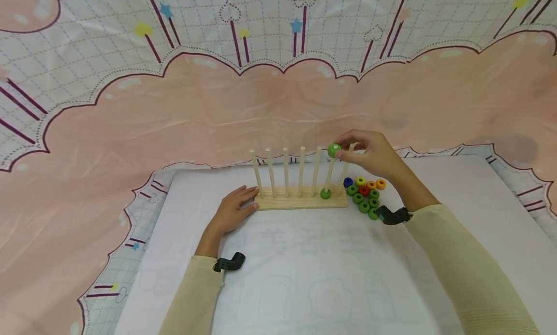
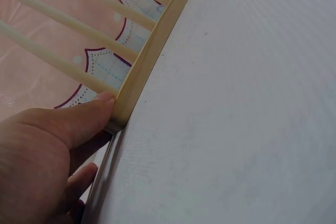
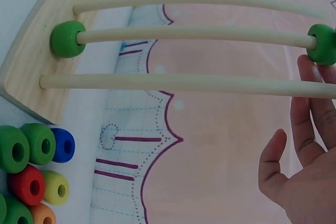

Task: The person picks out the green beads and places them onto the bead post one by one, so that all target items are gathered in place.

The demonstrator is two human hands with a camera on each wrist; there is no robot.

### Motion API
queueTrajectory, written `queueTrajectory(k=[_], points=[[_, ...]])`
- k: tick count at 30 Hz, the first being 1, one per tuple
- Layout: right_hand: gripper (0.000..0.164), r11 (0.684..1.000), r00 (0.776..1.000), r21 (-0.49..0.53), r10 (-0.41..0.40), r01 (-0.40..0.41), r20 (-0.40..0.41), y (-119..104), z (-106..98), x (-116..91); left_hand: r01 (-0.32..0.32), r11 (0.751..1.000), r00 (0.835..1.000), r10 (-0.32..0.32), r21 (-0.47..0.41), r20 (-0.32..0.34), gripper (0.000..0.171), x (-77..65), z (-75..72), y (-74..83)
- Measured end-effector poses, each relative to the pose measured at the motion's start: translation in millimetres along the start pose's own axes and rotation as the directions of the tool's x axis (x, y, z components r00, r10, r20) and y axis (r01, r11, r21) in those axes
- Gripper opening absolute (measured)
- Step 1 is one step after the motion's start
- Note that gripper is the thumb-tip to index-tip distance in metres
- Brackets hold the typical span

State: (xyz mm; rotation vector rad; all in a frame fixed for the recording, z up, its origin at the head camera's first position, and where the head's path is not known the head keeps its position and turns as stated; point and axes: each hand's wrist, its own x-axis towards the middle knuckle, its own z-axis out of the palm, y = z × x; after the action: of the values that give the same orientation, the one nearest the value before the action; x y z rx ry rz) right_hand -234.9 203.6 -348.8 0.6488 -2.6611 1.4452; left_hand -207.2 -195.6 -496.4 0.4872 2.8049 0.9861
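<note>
Clock positions are as seen from the head view, with the wooden rack [image 1: 300,203] at the dial's centre. The rack stands on a white counter [image 1: 278,296], its seven upright pegs set in a row along a flat base.

Right hand [image 1: 372,153]: at two o'clock, raised level with the peg tops. Thumb and fingers are closed together in a pinch on the upper green bead [image 1: 331,152]. This bead sits round the top end of the sixth peg [image 1: 330,172] counted from the nine o'clock end; the peg's tip shows in its hole. In the right wrist view the little finger stands clear of the bead.

Lower green bead [image 1: 325,195]: on the same peg, down at the base, well apart from the upper one.

Left hand [image 1: 232,212]: at eight o'clock, thumb and fingers extended and spread apart, touching the base at its nine o'clock end.

Loose beads: grouped on the counter between three and four o'clock, just beside the rack. Noted: one blue bead [image 1: 348,182], one yellow bead [image 1: 359,181], two orange beads [image 1: 381,184], one red bead [image 1: 363,190] and several green beads [image 1: 364,207]. The black wristband [image 1: 391,215] on the right arm partly covers the group's near edge.
</note>
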Motion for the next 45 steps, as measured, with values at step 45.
queueTrajectory(k=[45], points=[[0.019, 1.000, 1.000, -0.021, 0.012, -0.012, -0.004, -1.0, 0.1, 0.5, -0.016, 1.000, 1.000, 0.016, -0.002, -0.009, 0.053, -0.1, 0.9, -2.5]])
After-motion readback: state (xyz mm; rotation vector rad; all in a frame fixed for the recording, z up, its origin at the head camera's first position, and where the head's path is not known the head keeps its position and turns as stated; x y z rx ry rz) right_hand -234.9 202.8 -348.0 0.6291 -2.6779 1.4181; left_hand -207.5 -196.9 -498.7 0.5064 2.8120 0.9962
